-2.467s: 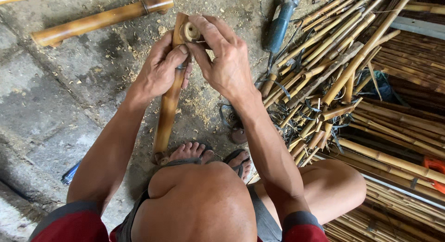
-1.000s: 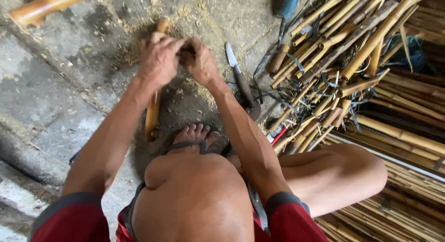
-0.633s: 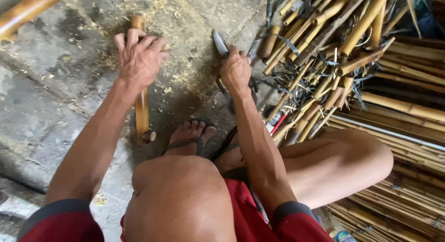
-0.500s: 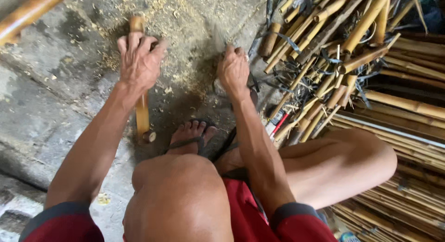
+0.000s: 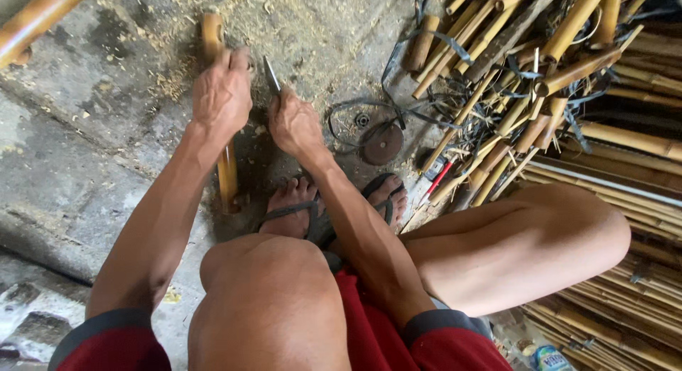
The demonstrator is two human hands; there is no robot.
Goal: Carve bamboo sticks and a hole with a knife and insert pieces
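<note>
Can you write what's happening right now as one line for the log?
left hand: grips bamboo stick | right hand: holds knife, blade up beside stick | floor: concrete, shavings | bamboo pile: at right

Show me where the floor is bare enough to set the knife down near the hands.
Bare concrete lies left of the left hand, between the bamboo piece it grips and the long pole at top left. Above the right hand with the knife, only shavings cover the floor. To the right it is crowded: round disc, black straps, bamboo pile.
</note>
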